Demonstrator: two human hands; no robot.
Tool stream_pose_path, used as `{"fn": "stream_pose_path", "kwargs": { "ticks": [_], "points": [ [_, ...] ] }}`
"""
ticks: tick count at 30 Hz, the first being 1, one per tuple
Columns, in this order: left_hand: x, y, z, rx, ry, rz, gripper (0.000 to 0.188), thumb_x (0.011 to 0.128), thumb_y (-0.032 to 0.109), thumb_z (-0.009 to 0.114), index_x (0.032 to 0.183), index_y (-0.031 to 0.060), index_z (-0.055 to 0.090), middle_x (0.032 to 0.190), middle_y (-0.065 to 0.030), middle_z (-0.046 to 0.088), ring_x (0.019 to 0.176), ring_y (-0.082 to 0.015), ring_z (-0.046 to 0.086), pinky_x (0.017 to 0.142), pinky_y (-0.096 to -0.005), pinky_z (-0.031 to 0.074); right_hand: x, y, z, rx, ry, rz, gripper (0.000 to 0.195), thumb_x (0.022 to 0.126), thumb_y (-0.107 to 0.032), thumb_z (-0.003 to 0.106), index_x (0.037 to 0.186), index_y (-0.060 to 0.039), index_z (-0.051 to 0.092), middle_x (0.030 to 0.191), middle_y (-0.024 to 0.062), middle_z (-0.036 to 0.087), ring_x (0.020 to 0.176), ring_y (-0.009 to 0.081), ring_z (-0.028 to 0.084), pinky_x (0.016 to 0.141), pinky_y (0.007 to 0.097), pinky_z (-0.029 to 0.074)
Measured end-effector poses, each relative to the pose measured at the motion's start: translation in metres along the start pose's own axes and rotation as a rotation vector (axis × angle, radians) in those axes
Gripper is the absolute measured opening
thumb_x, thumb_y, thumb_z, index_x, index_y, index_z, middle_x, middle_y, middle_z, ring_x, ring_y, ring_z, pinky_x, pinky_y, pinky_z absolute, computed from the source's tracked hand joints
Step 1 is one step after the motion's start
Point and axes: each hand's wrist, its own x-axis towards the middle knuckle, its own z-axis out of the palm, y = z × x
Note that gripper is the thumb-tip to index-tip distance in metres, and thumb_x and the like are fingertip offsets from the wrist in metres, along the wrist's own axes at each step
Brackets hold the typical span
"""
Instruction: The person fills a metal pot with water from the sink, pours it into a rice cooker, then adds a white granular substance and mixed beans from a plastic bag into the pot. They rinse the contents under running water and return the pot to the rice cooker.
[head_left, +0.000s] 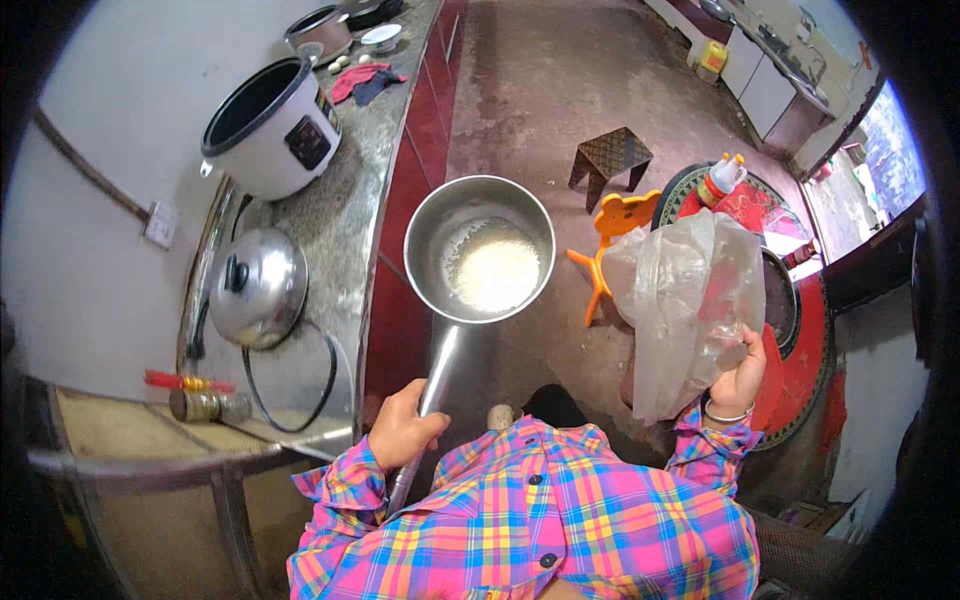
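My left hand (407, 426) is closed around the long metal handle of a deep saucepan (431, 219), which it holds out in front of my body. Pale grains, perhaps rice, lie in the bottom of the pan (496, 274). At the right, my right hand (739, 382) grips a translucent plastic bag (675, 300) by its side; the bag hangs over the orange chair and the edge of the round table. Whether anything is inside the bag, I cannot tell.
On the counter (330, 202) at the left stand a white rice cooker (292, 142), a domed metal lid (259, 289), cloths (364, 81) and a glass jar (196, 406). A patterned stool (613, 156), an orange chair (600, 262) and a red round table (806, 352) with bottles stand at the right.
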Motion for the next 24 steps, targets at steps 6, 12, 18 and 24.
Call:
{"fn": "stream_pose_path", "kwargs": {
  "ticks": [6,12,18,24],
  "points": [
    [0.102,0.059,-0.026,-0.01,-0.063,0.03,0.026,0.069,0.008,0.056,0.091,-0.0039,0.049,0.059,-0.0066,0.053,0.047,-0.0122,0.052,0.044,-0.0257,0.042,0.101,0.021,0.031,-0.004,0.123,0.028,0.016,0.079,-0.013,0.043,0.084,-0.0024,0.054,0.075,0.0082,0.06,0.07,0.0211,0.057,0.069,0.0343,0.047],
    [0.217,0.138,-0.047,-0.02,-0.056,0.033,0.035,0.07,0.005,0.054,0.102,-0.0047,0.046,0.058,-0.0039,0.049,0.046,-0.011,0.048,0.043,-0.0235,0.038,0.23,0.039,0.055,0.052,0.112,0.013,0.017,0.078,-0.01,0.044,0.09,-0.0018,0.053,0.067,0.0037,0.055,0.063,0.0171,0.054,0.068,0.0344,0.046],
    [0.319,0.211,-0.083,-0.035,-0.02,0.034,0.035,0.07,0.005,0.054,0.103,-0.0028,0.046,0.059,-0.0037,0.049,0.043,-0.0104,0.046,0.04,-0.0229,0.037,0.336,0.046,0.105,0.016,0.136,0.041,0.013,0.078,-0.011,0.045,0.087,-0.0041,0.052,0.063,0.0003,0.049,0.06,0.0142,0.05,0.07,0.0344,0.045],
    [0.428,0.269,-0.138,-0.084,-0.006,0.092,0.023,0.068,0.007,0.055,0.088,-0.0019,0.047,0.058,-0.0048,0.049,0.045,-0.0111,0.048,0.042,-0.0229,0.038,0.435,0.073,0.143,0.039,0.121,0.013,0.027,0.079,-0.009,0.043,0.104,-0.0023,0.049,0.063,0.0001,0.05,0.06,0.0125,0.049,0.074,0.0333,0.044]
  ]
}}
